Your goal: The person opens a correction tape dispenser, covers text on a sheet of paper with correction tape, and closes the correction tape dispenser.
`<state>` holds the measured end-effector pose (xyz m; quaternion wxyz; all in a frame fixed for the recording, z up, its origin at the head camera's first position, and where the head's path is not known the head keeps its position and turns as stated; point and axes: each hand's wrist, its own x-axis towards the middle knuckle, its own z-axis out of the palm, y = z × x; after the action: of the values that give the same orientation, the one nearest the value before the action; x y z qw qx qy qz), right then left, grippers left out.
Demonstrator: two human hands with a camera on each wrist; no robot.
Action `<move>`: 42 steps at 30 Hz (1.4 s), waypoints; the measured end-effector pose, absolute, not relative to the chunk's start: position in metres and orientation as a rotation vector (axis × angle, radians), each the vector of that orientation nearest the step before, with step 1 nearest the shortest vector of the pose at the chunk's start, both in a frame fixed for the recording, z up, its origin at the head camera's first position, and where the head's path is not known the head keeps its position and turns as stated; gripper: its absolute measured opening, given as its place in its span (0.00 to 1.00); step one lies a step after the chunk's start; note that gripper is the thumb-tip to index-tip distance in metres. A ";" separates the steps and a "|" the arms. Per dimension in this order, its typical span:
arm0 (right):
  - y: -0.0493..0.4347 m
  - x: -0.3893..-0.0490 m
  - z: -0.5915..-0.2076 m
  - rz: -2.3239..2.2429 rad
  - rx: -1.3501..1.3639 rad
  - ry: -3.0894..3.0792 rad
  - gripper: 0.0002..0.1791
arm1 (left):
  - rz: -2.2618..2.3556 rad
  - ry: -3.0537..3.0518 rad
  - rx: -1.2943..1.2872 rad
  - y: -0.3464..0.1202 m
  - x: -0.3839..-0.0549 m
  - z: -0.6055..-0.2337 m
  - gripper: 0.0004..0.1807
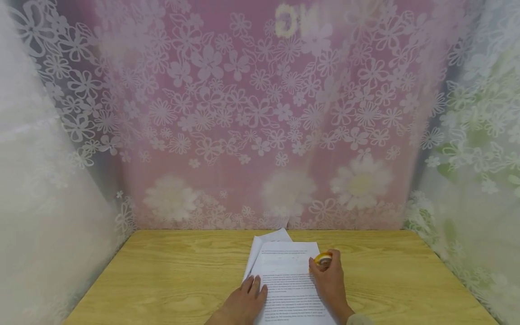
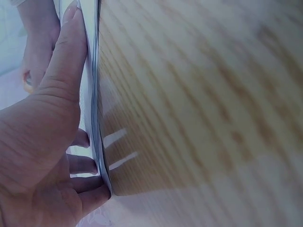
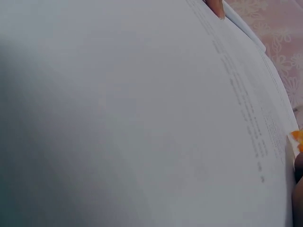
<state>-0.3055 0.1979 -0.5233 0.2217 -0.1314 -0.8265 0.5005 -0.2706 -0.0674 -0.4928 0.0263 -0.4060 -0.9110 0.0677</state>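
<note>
A printed sheet of paper (image 1: 290, 289) lies on the table at the front middle in the head view, on top of other white papers (image 1: 276, 235) that stick out behind and to its left. My left hand (image 1: 245, 301) rests on the paper's left edge with its fingers extended; in the left wrist view the thumb and fingers lie along the edge of the stack. At the sheet's upper right edge, my right hand (image 1: 330, 277) pinches a yellow-orange roll of tape (image 1: 323, 258) between thumb and fingers. Only an orange bit of the roll (image 3: 298, 136) shows in the right wrist view.
The wood-grain table (image 1: 178, 271) extends to both sides of the papers. A pink flowered curtain (image 1: 260, 135) hangs behind it, with pale flowered sheets (image 1: 479, 216) at the sides.
</note>
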 end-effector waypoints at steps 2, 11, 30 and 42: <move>0.199 -0.305 -0.524 1.421 -0.448 -2.228 0.31 | 0.211 -2.810 -1.260 -0.067 -0.270 -0.492 0.52; 0.201 -0.304 -0.523 1.441 -0.459 -2.307 0.35 | 0.204 -2.821 -1.237 -0.067 -0.269 -0.490 0.52; 0.198 -0.304 -0.518 1.329 -0.390 -2.366 0.33 | 0.216 -2.800 -1.246 -0.067 -0.269 -0.490 0.52; 0.196 -0.305 -0.518 1.337 -0.413 -2.276 0.32 | 0.208 -2.818 -1.254 -0.067 -0.269 -0.488 0.52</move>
<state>-0.3045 0.1961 -0.5183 0.2327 -0.1504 -0.8285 0.4867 -0.2685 -0.0672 -0.4882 0.0250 -0.4055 -0.9113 0.0672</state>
